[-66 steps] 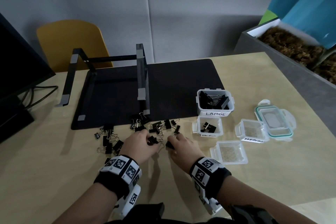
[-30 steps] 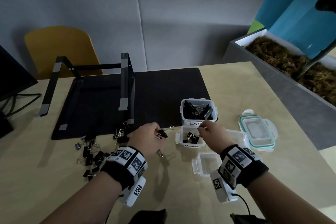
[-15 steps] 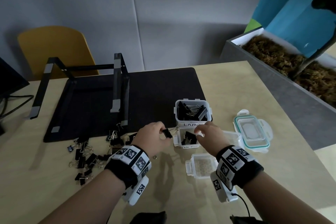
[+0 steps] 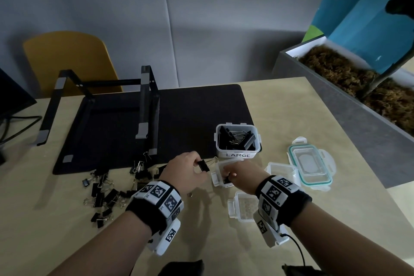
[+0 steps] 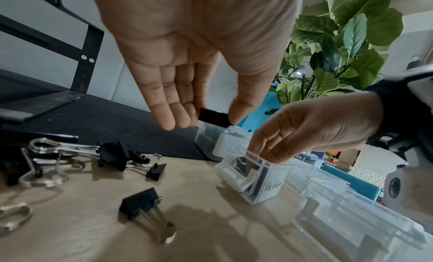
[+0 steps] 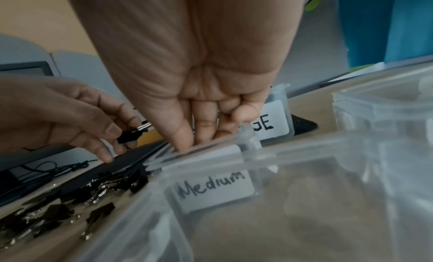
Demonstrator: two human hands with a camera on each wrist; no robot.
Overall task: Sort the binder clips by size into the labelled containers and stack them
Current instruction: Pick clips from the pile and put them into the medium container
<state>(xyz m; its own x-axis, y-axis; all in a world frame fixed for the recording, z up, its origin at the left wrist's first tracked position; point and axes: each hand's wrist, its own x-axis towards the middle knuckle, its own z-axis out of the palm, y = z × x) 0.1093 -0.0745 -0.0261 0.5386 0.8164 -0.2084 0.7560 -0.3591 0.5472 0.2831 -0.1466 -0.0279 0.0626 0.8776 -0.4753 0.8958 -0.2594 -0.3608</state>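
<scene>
My left hand (image 4: 199, 164) pinches a black binder clip (image 4: 203, 166) between thumb and fingers, held above the table just left of the Medium container (image 4: 215, 179). In the left wrist view the clip (image 5: 213, 117) sits at my fingertips. My right hand (image 4: 228, 173) dips its fingers (image 5: 260, 155) into the Medium container (image 5: 269, 189), which holds black clips; its wall hides the tips (image 6: 187, 142). Behind it stands the LARGE container (image 4: 257, 139), full of clips. Several loose clips (image 4: 105, 195) lie at the left.
An empty clear container (image 4: 233, 208) sits in front of my right wrist, another (image 4: 282, 169) to the right, beside a teal-rimmed lid (image 4: 310, 164). A black mat (image 4: 190, 114) with a laptop stand (image 4: 145, 101) lies behind. A grey planter (image 4: 336, 105) borders the right.
Both hands left the clip pile and moved right to the containers. The left hand brought a clip up beside the Medium container; the right hand lowered its fingers into it.
</scene>
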